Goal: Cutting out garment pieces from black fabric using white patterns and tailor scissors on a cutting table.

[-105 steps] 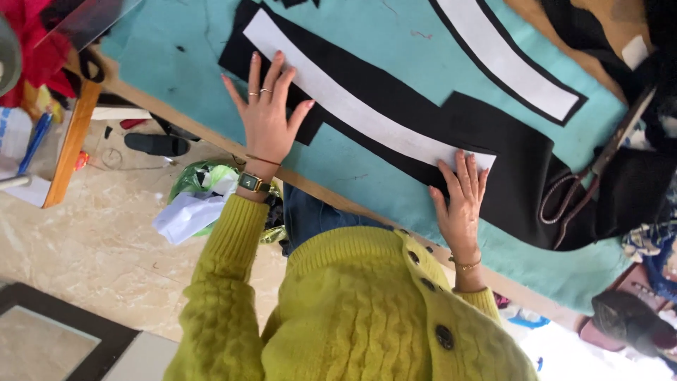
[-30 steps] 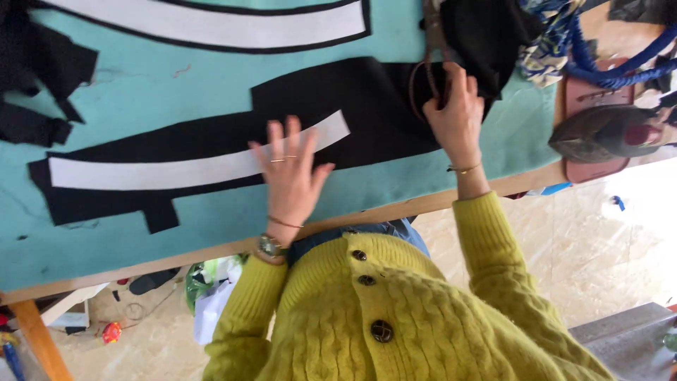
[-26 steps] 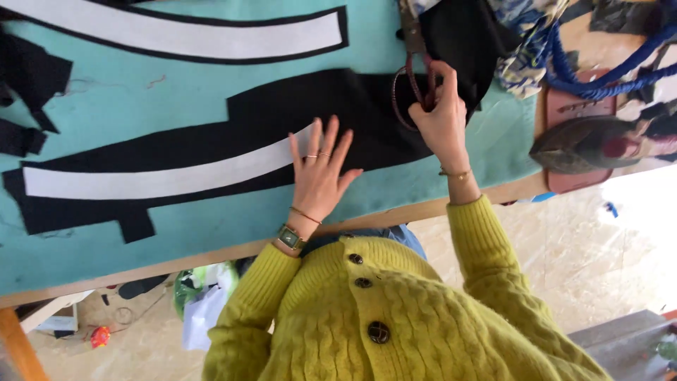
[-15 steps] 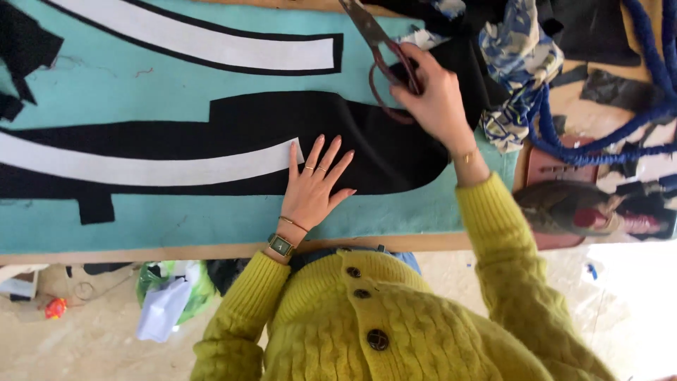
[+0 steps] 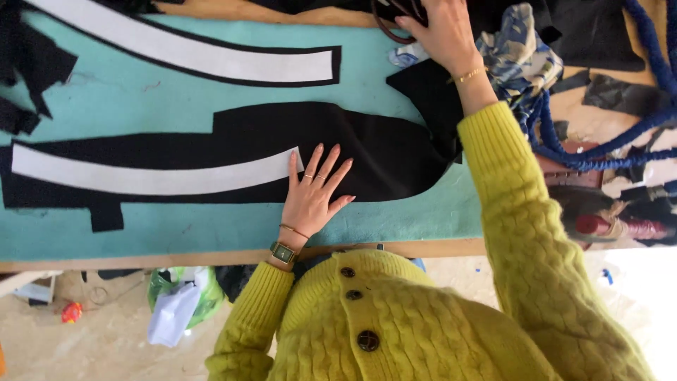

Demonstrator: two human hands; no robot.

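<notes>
Two hands are working on the teal counter point(image 5: 211, 233): the left hand point(image 5: 312, 196) is lying spread flat on black fabric point(image 5: 367, 148), the right hand point(image 5: 437, 32) is gripping scissors point(image 5: 395, 14) at the far edge.

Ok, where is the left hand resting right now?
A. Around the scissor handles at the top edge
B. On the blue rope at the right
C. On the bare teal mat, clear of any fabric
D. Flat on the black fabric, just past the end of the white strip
D. The left hand lies palm down, fingers spread, on the black fabric, beside the end of the white strip; the right hand is the one at the scissor handles.
</notes>
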